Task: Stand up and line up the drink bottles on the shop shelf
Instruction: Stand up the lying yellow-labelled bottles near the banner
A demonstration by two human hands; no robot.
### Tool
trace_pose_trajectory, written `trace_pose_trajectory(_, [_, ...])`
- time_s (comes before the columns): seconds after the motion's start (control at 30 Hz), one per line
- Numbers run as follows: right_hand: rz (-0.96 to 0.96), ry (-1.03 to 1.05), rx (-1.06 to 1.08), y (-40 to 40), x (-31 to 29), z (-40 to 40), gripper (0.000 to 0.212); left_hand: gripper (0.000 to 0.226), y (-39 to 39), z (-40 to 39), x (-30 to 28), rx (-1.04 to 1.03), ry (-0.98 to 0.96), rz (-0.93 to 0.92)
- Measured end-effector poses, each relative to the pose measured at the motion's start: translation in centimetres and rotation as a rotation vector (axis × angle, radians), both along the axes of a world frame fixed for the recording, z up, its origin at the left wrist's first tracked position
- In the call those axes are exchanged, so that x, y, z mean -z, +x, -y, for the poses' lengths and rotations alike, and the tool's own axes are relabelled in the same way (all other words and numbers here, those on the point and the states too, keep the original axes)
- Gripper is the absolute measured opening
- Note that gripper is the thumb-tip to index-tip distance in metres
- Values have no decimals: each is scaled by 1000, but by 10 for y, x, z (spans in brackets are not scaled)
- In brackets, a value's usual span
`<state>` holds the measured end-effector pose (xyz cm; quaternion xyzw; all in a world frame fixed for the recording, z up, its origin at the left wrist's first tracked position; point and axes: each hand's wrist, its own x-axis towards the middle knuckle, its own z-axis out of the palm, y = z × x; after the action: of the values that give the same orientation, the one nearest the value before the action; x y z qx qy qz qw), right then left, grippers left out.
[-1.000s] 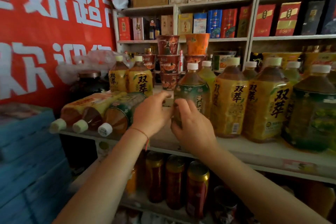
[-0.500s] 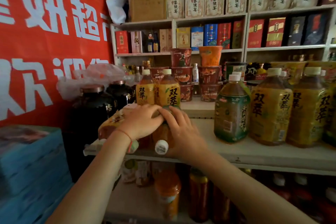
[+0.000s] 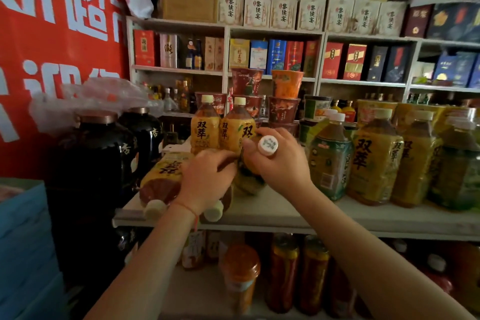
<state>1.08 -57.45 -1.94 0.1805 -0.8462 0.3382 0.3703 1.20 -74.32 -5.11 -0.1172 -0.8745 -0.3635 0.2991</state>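
Observation:
Both hands hold one green-labelled tea bottle (image 3: 250,181), raised near upright on the white shelf (image 3: 285,213), its white cap (image 3: 268,145) tipped toward me. My right hand (image 3: 279,161) grips its neck just under the cap. My left hand (image 3: 207,178) wraps its lower body. Two yellow-labelled bottles lie on their sides at the shelf's left end, one (image 3: 162,176) fully seen, the other mostly hidden under my left wrist with only its cap (image 3: 213,212) showing. Two yellow bottles (image 3: 205,128) stand behind them. A row of standing bottles (image 3: 374,158) fills the right side.
Dark ceramic jars (image 3: 98,153) stand left of the shelf, against a red banner (image 3: 52,34). Stacked noodle cups (image 3: 285,86) sit behind the bottles. Boxed goods fill the upper shelves (image 3: 363,60). Canned and bottled drinks (image 3: 283,270) line the lower shelf. Blue crates (image 3: 23,241) are at lower left.
Both hands moved from the standing green bottle to the lying bottles on the left, took hold of one and tipped it up, so its cap now rises toward me.

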Motion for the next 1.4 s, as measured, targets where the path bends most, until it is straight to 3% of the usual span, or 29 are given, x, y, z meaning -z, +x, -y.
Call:
trace_pose_trajectory(0.07, [48,-102,-22,-5,-14,7,33,37,-1,-6,2,-57,-29,22])
trace_pose_trajectory(0.17, [141,-250,-29,-21,-29,15,30,26,0,-10,3,-95,-57,6])
trace_pose_trajectory(0.27, [143,-235,86,-43,-30,21,27,22,-1,-7,4,-74,-56,-10])
trace_pose_trajectory(0.3, [154,-180,150,-50,-25,23,36,24,1,-6,4,-54,-53,-2])
trace_pose_trajectory(0.43, [237,63,369,-60,8,22,110,33,6,-5,9,1,-10,-41])
trace_pose_trajectory(0.53, [245,88,389,-64,21,18,122,32,4,-3,12,6,-24,-62])
trace_pose_trajectory(0.7, [223,134,426,-61,19,16,119,22,13,-3,10,80,-35,-31])
trace_pose_trajectory(0.8, [145,182,534,-58,24,14,107,43,29,-3,8,95,-171,94])
trace_pose_trajectory(0.87, [-63,258,559,-56,33,15,86,66,35,-1,10,64,-312,190])
trace_pose_trajectory(0.97, [-365,375,385,-45,42,23,54,84,37,4,20,17,-403,172])
trace_pose_trajectory(1.07, [-251,487,99,-29,40,26,29,88,39,3,34,-45,-381,47])
trace_pose_trajectory(1.17, [121,519,-65,-24,40,22,59,82,46,-6,46,-193,-351,-38])
trace_pose_trajectory(1.23, [251,516,-143,-23,46,19,86,76,51,-12,50,-279,-347,-75])
trace_pose_trajectory(1.4, [205,414,-238,-21,54,11,112,63,58,-13,30,-280,-234,-128])
